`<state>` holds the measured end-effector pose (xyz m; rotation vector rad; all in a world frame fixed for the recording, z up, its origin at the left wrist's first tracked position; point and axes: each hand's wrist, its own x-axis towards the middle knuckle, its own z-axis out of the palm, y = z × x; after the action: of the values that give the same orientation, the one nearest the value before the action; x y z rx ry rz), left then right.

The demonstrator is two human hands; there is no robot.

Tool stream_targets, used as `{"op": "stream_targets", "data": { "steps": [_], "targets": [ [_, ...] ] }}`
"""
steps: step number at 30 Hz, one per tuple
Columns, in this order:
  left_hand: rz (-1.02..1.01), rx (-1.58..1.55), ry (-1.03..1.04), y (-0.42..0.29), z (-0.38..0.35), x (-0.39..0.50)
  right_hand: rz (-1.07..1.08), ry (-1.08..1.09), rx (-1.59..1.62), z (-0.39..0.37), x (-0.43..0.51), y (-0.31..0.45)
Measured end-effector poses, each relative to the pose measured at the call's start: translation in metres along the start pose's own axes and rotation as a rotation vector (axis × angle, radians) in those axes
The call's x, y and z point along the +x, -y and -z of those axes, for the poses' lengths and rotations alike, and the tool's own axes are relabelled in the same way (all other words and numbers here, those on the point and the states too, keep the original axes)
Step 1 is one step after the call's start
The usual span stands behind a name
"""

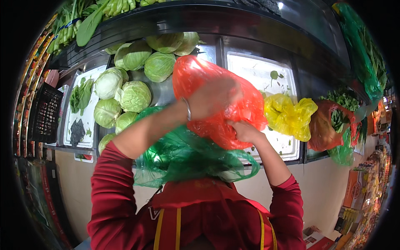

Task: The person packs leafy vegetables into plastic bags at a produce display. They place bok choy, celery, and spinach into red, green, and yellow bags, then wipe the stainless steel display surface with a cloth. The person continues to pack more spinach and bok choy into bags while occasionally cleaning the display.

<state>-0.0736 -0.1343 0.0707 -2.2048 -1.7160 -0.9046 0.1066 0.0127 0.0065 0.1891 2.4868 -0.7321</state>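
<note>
A red plastic bag [218,67] is spread in front of me, its contents hidden. My left hand [215,95], with a metal bangle on the wrist, lies across the bag. Motion blur hides its fingers, so its grip is unclear. Lower down, my right hand [245,132] grips the crumpled near side of the same bag. Between the red bag and my body is a green plastic bag [184,153], with a loop handle at its right end. Several green cabbages [135,96] are piled left of the bags.
Right of the red bag are a yellow plastic bag [289,117] and a white foam tray [250,67] with leaf scraps. Another foam tray [84,118] holds leafy greens at left, near a black basket [47,112]. A dark shelf edge [193,22] crosses above.
</note>
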Motion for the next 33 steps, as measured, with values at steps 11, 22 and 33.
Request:
{"op": "stream_targets", "data": {
  "steps": [11,22,33],
  "targets": [
    [0.358,-0.594,1.311,0.031,-0.063,-0.061,-0.444,0.099,-0.185,0.027,-0.025,-0.115],
    [0.359,0.639,0.627,0.078,-0.081,-0.002,-0.171,0.085,0.005,-0.026,-0.052,-0.104],
    [1.240,-0.790,-0.221,0.031,-0.099,-0.044,-0.254,-0.695,1.060,-0.095,0.000,-0.154]
  ]
}}
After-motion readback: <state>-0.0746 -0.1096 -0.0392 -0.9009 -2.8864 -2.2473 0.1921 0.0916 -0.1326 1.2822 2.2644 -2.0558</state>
